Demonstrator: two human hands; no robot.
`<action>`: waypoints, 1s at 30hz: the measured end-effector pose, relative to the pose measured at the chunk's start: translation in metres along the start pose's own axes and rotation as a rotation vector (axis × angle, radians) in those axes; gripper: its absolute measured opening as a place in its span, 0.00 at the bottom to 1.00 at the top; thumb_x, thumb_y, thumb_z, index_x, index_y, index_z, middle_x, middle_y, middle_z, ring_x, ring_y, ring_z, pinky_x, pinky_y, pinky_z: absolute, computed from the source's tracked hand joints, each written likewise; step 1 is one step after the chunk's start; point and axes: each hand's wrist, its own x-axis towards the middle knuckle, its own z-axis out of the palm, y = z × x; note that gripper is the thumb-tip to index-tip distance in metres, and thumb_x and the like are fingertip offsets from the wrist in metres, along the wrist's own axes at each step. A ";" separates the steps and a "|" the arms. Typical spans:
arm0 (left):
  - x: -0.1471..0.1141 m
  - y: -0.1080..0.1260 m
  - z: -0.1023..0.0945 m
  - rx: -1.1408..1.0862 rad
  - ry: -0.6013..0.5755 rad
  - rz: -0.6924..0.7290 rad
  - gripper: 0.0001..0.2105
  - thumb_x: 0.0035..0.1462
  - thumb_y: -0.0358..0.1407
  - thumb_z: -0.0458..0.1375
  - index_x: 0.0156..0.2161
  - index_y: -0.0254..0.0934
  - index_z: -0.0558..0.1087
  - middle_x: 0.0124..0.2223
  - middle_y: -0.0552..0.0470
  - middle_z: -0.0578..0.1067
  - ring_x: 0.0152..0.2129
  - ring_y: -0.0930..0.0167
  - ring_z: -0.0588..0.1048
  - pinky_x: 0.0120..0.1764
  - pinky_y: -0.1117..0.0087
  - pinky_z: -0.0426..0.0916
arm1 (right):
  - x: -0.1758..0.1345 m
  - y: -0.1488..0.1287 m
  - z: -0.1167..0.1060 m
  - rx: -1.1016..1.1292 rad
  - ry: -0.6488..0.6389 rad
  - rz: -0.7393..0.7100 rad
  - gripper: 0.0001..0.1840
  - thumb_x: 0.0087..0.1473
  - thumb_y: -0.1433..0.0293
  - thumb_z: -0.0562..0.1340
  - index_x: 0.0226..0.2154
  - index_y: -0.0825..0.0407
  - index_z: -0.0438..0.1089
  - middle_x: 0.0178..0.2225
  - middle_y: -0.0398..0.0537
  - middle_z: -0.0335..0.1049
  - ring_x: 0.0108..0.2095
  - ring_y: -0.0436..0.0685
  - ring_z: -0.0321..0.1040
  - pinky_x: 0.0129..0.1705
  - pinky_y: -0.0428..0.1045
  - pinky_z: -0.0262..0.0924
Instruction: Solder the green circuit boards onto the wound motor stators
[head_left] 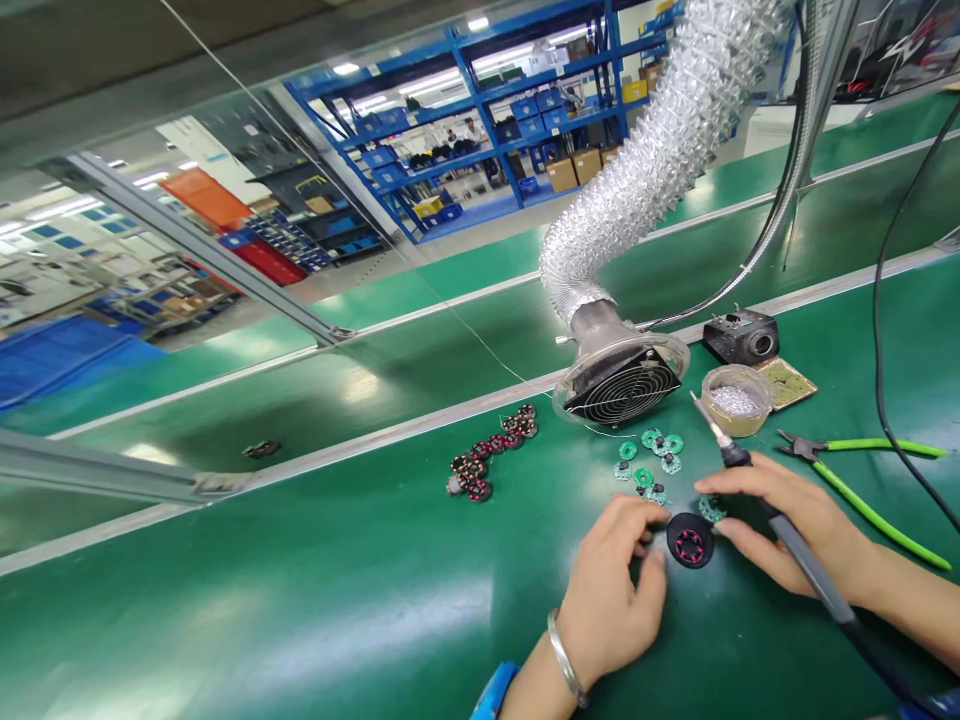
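Observation:
A black round disc with a ring of pink-red windings (690,541) sits between my two hands. My left hand (616,575) is curled at its left edge, with thumb and forefinger against the rim. My right hand (799,515) holds a soldering iron (810,565), its tip pointing up and away to the left. Thumb and forefinger of that hand are also around a small green ring-shaped circuit board (711,509), just above the disc. Several similar green boards (651,462) lie beyond my hands. Several red-and-black wound coils (487,450) form a loose row to the left.
A fume-extractor fan (626,388) hangs on a silver duct (660,140) over the bench. Behind my right hand are a tub of metal shavings (736,400), a black holder (741,337) and green-handled cutters (862,490). A thin wire (480,340) and black cable (885,300) cross the space.

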 end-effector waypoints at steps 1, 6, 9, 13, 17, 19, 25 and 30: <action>-0.001 -0.002 0.002 0.021 -0.017 0.085 0.13 0.54 0.27 0.54 0.46 0.36 0.70 0.42 0.46 0.73 0.38 0.66 0.71 0.40 0.67 0.68 | -0.001 0.002 -0.002 -0.003 -0.022 0.031 0.18 0.57 0.75 0.59 0.50 0.50 0.63 0.42 0.50 0.73 0.41 0.57 0.71 0.49 0.55 0.66; -0.004 -0.013 0.008 0.197 -0.003 0.420 0.09 0.59 0.24 0.54 0.39 0.38 0.72 0.35 0.51 0.76 0.31 0.70 0.71 0.36 0.70 0.67 | 0.001 -0.001 0.002 0.105 -0.168 0.090 0.19 0.56 0.75 0.58 0.51 0.49 0.61 0.42 0.49 0.72 0.40 0.56 0.68 0.43 0.52 0.66; -0.005 -0.015 -0.001 0.240 -0.016 0.523 0.10 0.60 0.23 0.52 0.39 0.38 0.71 0.33 0.52 0.76 0.29 0.71 0.71 0.33 0.70 0.66 | 0.005 -0.008 0.009 0.201 -0.222 0.079 0.18 0.56 0.75 0.59 0.50 0.49 0.62 0.39 0.47 0.71 0.37 0.55 0.65 0.39 0.49 0.64; -0.010 -0.009 -0.012 0.189 0.045 0.449 0.11 0.57 0.22 0.52 0.40 0.38 0.69 0.31 0.52 0.74 0.27 0.71 0.71 0.31 0.71 0.67 | 0.005 -0.009 0.015 0.263 -0.250 0.032 0.18 0.56 0.76 0.59 0.50 0.51 0.62 0.35 0.47 0.70 0.33 0.54 0.61 0.35 0.48 0.60; -0.019 -0.003 -0.001 0.085 0.140 0.101 0.14 0.58 0.22 0.49 0.46 0.38 0.65 0.37 0.48 0.71 0.30 0.71 0.73 0.33 0.70 0.71 | 0.001 -0.003 0.016 0.253 -0.249 0.010 0.19 0.57 0.76 0.59 0.52 0.51 0.61 0.38 0.48 0.72 0.33 0.54 0.59 0.35 0.49 0.59; -0.023 -0.003 0.010 0.015 0.101 -0.025 0.19 0.57 0.21 0.48 0.53 0.38 0.61 0.43 0.45 0.69 0.31 0.71 0.73 0.34 0.69 0.73 | 0.001 -0.002 0.015 0.237 -0.240 -0.001 0.20 0.58 0.76 0.59 0.53 0.51 0.61 0.38 0.48 0.72 0.33 0.54 0.59 0.34 0.49 0.58; -0.018 -0.009 0.025 -0.023 -0.028 -0.171 0.16 0.54 0.23 0.56 0.47 0.39 0.67 0.40 0.49 0.70 0.26 0.72 0.72 0.31 0.68 0.73 | 0.007 -0.006 0.012 0.183 -0.231 -0.055 0.21 0.56 0.79 0.57 0.52 0.51 0.61 0.39 0.48 0.73 0.32 0.54 0.60 0.34 0.50 0.58; -0.012 -0.010 0.031 0.032 0.049 -0.196 0.07 0.51 0.24 0.61 0.34 0.37 0.70 0.33 0.54 0.69 0.21 0.74 0.69 0.26 0.72 0.68 | 0.007 -0.005 0.009 0.196 -0.267 -0.050 0.19 0.57 0.78 0.56 0.51 0.51 0.62 0.38 0.48 0.73 0.31 0.53 0.60 0.32 0.48 0.57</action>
